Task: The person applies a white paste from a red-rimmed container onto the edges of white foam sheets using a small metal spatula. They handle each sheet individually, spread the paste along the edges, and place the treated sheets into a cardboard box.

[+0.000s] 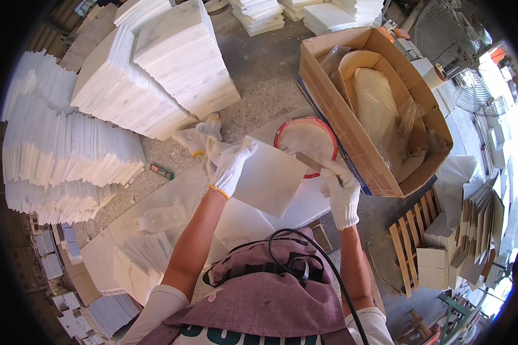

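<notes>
"While the white square tile (273, 178) is held up, where is it located relative to the hands?"

"It is positioned between the two gloved hands. Its left edge is grasped by the left hand (230, 168), the fingertips being placed near the top corner. The right corner is pointed toward the right hand (342, 192) and is not gripped by it."

"How is the right hand engaged?"

"A flat blade tool (308, 161) is clasped in the fingers, its free end being directed leftward, near the tile's right corner. Whether blade and tile are in contact cannot be told."

"Which items are arranged nearby?"

"Beyond the blade, a red-rimmed bowl (288, 122) is placed, in which a pale substance is contained. The lower part of its rim is crossed by the blade in this view. Just to the right of the bowl, an open cardboard box (351, 155) is set. To the left of the left forearm, a clear plastic bottle (161, 218) is placed; farther left, tall stacks of white tiles (75, 149) are arranged."
</notes>
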The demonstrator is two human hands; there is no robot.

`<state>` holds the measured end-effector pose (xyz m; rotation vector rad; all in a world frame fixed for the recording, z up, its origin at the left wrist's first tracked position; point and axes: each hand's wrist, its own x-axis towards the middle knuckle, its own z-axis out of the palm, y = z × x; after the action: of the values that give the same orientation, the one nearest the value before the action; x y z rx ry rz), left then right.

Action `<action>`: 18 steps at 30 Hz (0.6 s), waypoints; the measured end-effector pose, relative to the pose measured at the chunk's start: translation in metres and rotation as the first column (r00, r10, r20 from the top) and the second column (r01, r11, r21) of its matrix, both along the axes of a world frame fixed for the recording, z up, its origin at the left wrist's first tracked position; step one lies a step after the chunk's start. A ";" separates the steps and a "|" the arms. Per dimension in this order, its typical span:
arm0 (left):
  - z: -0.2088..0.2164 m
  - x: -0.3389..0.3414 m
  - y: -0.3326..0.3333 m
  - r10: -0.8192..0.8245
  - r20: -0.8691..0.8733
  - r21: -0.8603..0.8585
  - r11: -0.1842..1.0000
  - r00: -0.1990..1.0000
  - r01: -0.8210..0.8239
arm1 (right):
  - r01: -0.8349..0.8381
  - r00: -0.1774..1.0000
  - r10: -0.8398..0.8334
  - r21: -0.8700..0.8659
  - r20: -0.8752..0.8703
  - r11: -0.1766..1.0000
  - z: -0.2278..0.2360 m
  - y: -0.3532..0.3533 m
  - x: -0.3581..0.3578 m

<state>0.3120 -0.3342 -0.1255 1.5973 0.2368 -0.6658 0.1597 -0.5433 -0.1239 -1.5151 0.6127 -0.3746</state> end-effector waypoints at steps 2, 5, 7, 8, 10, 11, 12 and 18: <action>-0.001 0.000 0.001 -0.006 0.006 0.013 1.000 1.000 0.006 | 0.009 0.999 -0.010 -0.033 -0.032 0.999 -0.004 0.003 0.002; -0.008 0.002 0.004 -0.021 0.006 0.022 1.000 1.000 0.021 | 0.030 0.999 -0.032 -0.064 -0.027 0.997 -0.008 0.006 0.003; -0.008 0.002 0.004 -0.012 -0.008 0.007 1.000 1.000 0.012 | 0.067 0.998 -0.068 -0.066 -0.009 0.996 -0.008 0.008 0.003; -0.008 0.002 0.004 -0.006 -0.009 -0.004 1.000 1.000 0.006 | 0.095 0.995 -0.095 -0.060 -0.003 0.994 -0.007 0.010 0.003; -0.007 0.000 0.004 0.004 -0.012 -0.027 1.000 1.000 -0.004 | 0.114 0.993 -0.115 -0.048 -0.008 0.992 -0.007 0.013 0.002; -0.007 0.000 0.004 0.012 -0.009 -0.022 1.000 1.000 -0.012 | 0.106 0.994 -0.106 -0.040 -0.018 0.994 -0.007 0.015 0.002; -0.009 0.000 0.005 0.020 -0.007 -0.018 1.000 1.000 -0.020 | 0.097 0.995 -0.098 -0.033 -0.029 0.995 -0.008 0.017 0.001; -0.011 -0.002 0.008 0.046 0.008 0.031 0.998 0.999 -0.046 | 0.188 0.980 -0.192 -0.066 -0.059 0.980 -0.013 0.026 0.000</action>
<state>0.3103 -0.3265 -0.1368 1.6195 0.2794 -0.6236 0.1597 -0.5171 -0.1364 -1.5351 0.8074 -0.4952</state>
